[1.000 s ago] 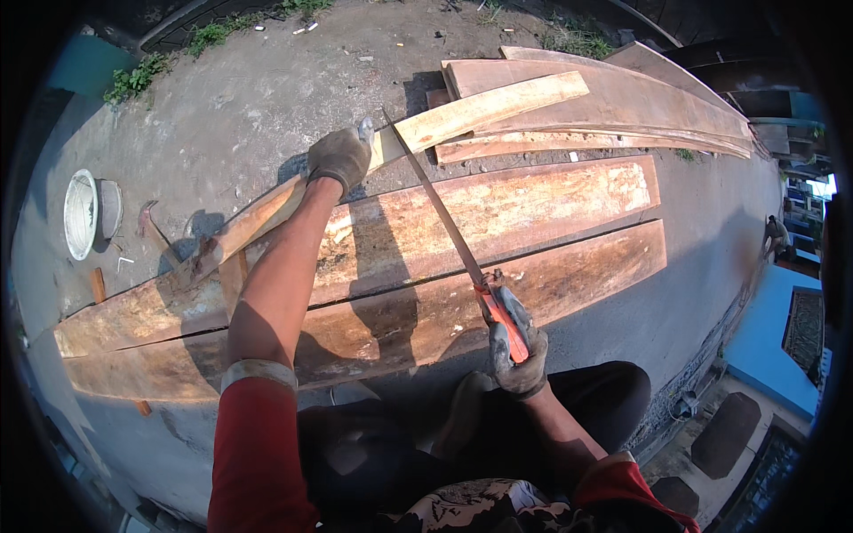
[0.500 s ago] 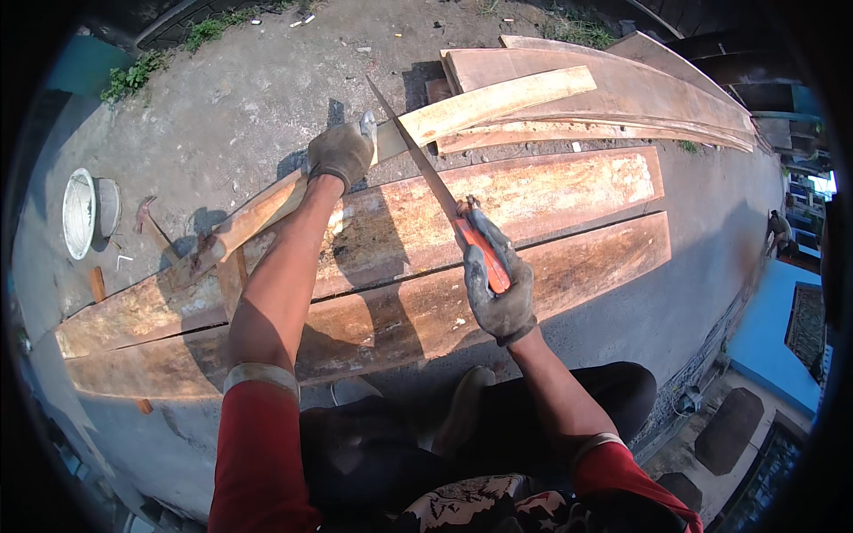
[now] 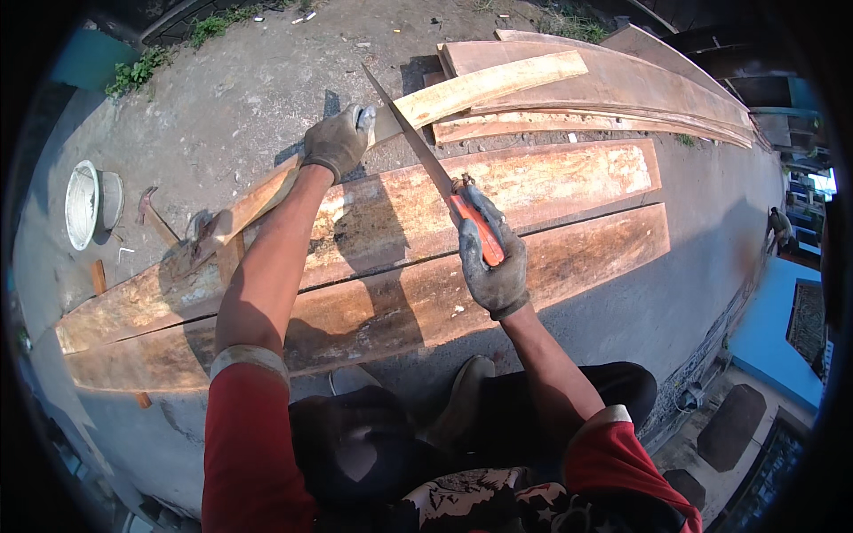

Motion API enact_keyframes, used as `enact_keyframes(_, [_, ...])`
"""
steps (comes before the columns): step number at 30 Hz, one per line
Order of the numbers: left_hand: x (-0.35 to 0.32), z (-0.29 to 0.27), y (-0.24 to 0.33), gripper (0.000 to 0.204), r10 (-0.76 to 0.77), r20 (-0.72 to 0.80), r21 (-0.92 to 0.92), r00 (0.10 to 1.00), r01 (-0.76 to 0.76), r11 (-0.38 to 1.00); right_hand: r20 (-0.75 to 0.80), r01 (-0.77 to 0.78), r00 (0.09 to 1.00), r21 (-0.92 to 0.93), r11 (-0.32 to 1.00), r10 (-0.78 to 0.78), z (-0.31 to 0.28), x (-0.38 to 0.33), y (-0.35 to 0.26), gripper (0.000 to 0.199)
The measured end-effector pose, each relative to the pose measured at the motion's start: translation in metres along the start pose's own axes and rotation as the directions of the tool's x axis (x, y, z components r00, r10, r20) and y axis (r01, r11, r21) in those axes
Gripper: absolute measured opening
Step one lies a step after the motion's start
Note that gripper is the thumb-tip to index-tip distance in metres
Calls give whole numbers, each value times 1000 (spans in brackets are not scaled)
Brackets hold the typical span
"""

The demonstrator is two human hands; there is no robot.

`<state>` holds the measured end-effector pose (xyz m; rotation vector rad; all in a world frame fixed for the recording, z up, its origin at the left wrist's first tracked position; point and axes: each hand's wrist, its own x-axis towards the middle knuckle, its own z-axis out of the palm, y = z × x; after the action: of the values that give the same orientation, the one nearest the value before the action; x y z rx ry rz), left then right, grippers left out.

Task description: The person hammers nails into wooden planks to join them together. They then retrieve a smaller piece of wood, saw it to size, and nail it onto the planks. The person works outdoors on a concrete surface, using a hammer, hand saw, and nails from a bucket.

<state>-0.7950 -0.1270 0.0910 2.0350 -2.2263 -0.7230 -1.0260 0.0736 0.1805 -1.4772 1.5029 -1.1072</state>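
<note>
My left hand [image 3: 338, 142], in a dark grey work glove, is closed around a long narrow wooden board [image 3: 493, 87]. That board runs from the lower left up to the right, its far end over a stack of planks. In my gloved right hand [image 3: 498, 282] is a handsaw [image 3: 418, 147], gripped by its orange handle. The blade points up and left and crosses the narrow board just right of my left hand. Whether its teeth touch the wood, I cannot tell. Beneath my forearms lie two wide planks [image 3: 542, 253] side by side.
Several planks are stacked [image 3: 586, 84] at the far right. At the left are a white bucket [image 3: 82, 204] lying on its side and a hammer [image 3: 157, 218] beside the planks. My shoe [image 3: 471, 377] is close to the nearer plank. A blue structure [image 3: 773, 329] stands at right.
My right hand and the saw have moved slightly away from me. My left hand keeps its grip on the narrow board. The whole view has shifted a little.
</note>
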Motion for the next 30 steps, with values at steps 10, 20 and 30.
enact_keyframes(10, [-12,-19,3,65,52,46,212,998,-60,975,-18,94,996,37,995,-93,2,5,-22,50])
enact_keyframes(20, [-10,-53,-10,49,90,252,28,963,-101,995,-42,90,996,273,958,-82,24,-17,-20,50])
enact_keyframes(30, [5,-49,-28,60,57,223,-15,973,-55,998,93,28,995,176,984,-45,-6,-47,-33,58])
